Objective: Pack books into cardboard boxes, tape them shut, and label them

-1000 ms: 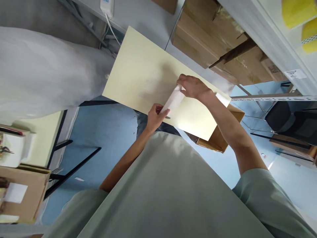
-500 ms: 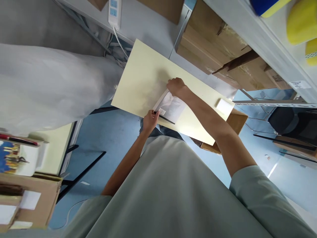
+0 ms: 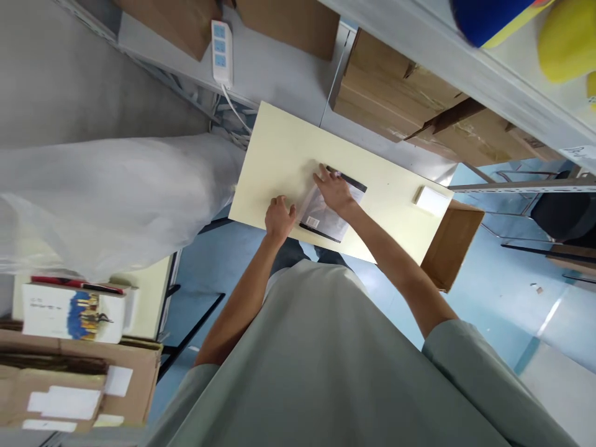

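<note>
A flat packet in clear plastic [image 3: 328, 218], dark along two edges and with a white barcode label, lies on the pale yellow tabletop [image 3: 391, 186]. My right hand [image 3: 334, 191] rests on its upper left part, fingers spread and not wrapped around it. To the left of the packet is my left hand [image 3: 279, 220], apart from the dark-edged part and close to the plastic's left margin. Its thumb stands away from loosely bent fingers, and nothing shows in it. What is inside the packet is hard to make out.
A small white box [image 3: 432, 202] sits at the table's right end, above an open cardboard box [image 3: 452, 245]. Brown cartons [image 3: 395, 87] and a power strip [image 3: 222, 54] are on the grey surface beyond. A large plastic-wrapped bundle [image 3: 116, 192] stands left.
The packet, before held at its left side by both hands, now lies flatter with its dark edges showing. My left hand has let go, and my right hand has opened onto it.
</note>
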Demonstrator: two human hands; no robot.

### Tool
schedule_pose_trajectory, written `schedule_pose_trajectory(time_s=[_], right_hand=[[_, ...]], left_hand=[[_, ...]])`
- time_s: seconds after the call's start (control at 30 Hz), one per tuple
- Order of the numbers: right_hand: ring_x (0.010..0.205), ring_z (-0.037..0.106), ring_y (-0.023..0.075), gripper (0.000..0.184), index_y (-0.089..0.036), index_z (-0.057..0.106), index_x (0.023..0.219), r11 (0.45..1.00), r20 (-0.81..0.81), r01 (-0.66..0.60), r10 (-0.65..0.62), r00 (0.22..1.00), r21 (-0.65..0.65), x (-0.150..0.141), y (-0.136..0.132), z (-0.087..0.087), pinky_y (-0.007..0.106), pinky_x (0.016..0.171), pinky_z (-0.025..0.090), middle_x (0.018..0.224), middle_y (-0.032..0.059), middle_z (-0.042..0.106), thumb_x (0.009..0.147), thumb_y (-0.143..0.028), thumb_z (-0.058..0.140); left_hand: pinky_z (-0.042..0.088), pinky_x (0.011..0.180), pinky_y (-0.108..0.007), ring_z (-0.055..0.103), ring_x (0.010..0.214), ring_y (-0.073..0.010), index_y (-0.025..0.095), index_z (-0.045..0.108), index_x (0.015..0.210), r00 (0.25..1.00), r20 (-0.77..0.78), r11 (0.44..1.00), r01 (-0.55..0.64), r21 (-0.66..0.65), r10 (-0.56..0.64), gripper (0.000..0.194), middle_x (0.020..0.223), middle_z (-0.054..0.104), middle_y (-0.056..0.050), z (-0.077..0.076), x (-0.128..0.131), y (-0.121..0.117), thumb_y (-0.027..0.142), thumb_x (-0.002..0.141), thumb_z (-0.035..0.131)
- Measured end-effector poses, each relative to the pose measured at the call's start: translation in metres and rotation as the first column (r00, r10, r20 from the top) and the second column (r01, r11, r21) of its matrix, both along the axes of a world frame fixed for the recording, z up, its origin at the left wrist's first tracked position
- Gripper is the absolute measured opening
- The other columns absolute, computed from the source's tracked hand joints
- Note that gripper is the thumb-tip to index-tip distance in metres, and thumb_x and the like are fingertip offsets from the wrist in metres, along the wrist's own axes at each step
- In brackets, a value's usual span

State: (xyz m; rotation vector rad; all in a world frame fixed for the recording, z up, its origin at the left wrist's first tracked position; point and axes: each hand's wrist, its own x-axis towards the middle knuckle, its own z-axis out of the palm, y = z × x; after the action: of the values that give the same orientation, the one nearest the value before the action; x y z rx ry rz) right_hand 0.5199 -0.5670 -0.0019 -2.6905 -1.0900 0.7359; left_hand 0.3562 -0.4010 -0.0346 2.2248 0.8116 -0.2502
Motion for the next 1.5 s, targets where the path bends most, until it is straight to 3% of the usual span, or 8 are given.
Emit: schedule_pose_trajectory(time_s=[0.1, 0.23, 0.4, 0.53, 0.77, 1.03, 1.23, 1.5], right_hand=[[0.155, 0.059, 0.0392, 0.055, -0.018, 0.056, 0.164, 0.941, -0.007, 0.309, -0.311, 0.95, 0.136, -0.033, -0.044, 0.012, 0.062, 0.123, 0.056, 0.178, 0.0246, 0.047, 0.11, -0.024, 0.053], [0.152, 0.061, 0.0406, 0.06, -0.014, 0.05, 0.167, 0.732, -0.139, 0.677, -0.665, 0.734, 0.073, -0.086, -0.1, 0.022, 0.059, 0.114, 0.062, 0.17, 0.0284, 0.052, 0.111, -0.036, 0.053], [0.13, 0.076, 0.0353, 0.056, -0.015, 0.056, 0.16, 0.566, -0.346, 0.824, -0.776, 0.528, -0.011, -0.124, -0.126, 0.013, 0.052, 0.111, 0.063, 0.157, 0.026, 0.065, 0.108, -0.035, 0.061], [0.121, 0.081, 0.0287, 0.05, -0.014, 0.057, 0.157, 0.489, -0.489, 0.873, -0.762, 0.424, -0.005, -0.124, -0.123, 0.004, 0.043, 0.107, 0.064, 0.15, 0.0223, 0.073, 0.11, -0.033, 0.062], [0.115, 0.082, 0.0252, 0.043, -0.015, 0.06, 0.153, 0.524, -0.479, 0.851, -0.755, 0.449, -0.028, -0.113, -0.113, 0.0, 0.035, 0.102, 0.062, 0.145, 0.02, 0.076, 0.112, -0.028, 0.064], [0.115, 0.081, 0.0268, 0.047, -0.016, 0.057, 0.157, 0.553, -0.466, 0.831, -0.751, 0.469, -0.054, -0.115, -0.111, 0.0, 0.037, 0.104, 0.059, 0.151, 0.0204, 0.07, 0.113, -0.029, 0.063], [0.123, 0.078, 0.0296, 0.048, -0.018, 0.056, 0.15, 0.492, -0.393, 0.868, -0.813, 0.43, -0.068, -0.117, -0.097, 0.005, 0.037, 0.103, 0.058, 0.149, 0.0198, 0.07, 0.112, -0.044, 0.068], [0.13, 0.074, 0.0391, 0.052, -0.021, 0.055, 0.141, 0.351, -0.236, 0.917, -0.923, 0.305, -0.19, -0.114, -0.069, 0.01, 0.044, 0.101, 0.058, 0.157, 0.0215, 0.065, 0.104, -0.053, 0.074]], left_hand=[[0.054, 0.115, -0.059, 0.072, 0.128, -0.0459, 0.014, 0.066, 0.135, 1.0, -0.031, 1.0, -0.002, -0.001, 0.002, 0.042, 0.136, 0.074, -0.027, -0.007, 0.022, 0.002, 0.031, 0.097, 0.075], [0.055, 0.109, -0.053, 0.073, 0.117, -0.0417, 0.019, 0.068, 0.118, 0.992, -0.119, 1.0, 0.029, 0.003, -0.029, 0.032, 0.114, 0.079, -0.02, -0.008, 0.038, -0.004, 0.032, 0.091, 0.08], [0.054, 0.096, -0.043, 0.07, 0.096, -0.0318, 0.026, 0.055, 0.076, 0.966, -0.214, 0.988, 0.152, 0.02, -0.145, 0.023, 0.091, 0.073, -0.01, 0.002, 0.042, -0.008, 0.03, 0.092, 0.072], [0.054, 0.092, -0.036, 0.07, 0.093, -0.0258, 0.026, 0.059, 0.084, 0.98, -0.15, 0.991, 0.131, -0.014, -0.132, 0.018, 0.091, 0.074, -0.006, 0.014, 0.036, -0.013, 0.032, 0.101, 0.063], [0.057, 0.103, -0.037, 0.076, 0.107, -0.0257, 0.024, 0.07, 0.101, 0.951, -0.042, 0.952, 0.307, -0.018, -0.307, 0.012, 0.121, 0.079, -0.013, 0.026, 0.029, -0.04, 0.022, 0.104, 0.059], [0.057, 0.101, -0.043, 0.078, 0.108, -0.0326, 0.023, 0.068, 0.118, 0.983, -0.134, 0.991, 0.13, 0.02, -0.126, 0.019, 0.096, 0.08, -0.009, 0.011, 0.042, -0.051, 0.032, 0.101, 0.071], [0.054, 0.114, -0.044, 0.072, 0.123, -0.0321, 0.022, 0.067, 0.116, 0.988, -0.085, 0.991, 0.132, 0.008, -0.131, 0.02, 0.129, 0.072, -0.018, 0.003, 0.042, -0.048, 0.028, 0.098, 0.072], [0.056, 0.116, -0.048, 0.072, 0.125, -0.0361, 0.018, 0.072, 0.134, 0.981, -0.012, 0.975, 0.193, -0.107, -0.196, 0.034, 0.133, 0.071, -0.021, 0.001, 0.035, -0.043, 0.022, 0.101, 0.068]])
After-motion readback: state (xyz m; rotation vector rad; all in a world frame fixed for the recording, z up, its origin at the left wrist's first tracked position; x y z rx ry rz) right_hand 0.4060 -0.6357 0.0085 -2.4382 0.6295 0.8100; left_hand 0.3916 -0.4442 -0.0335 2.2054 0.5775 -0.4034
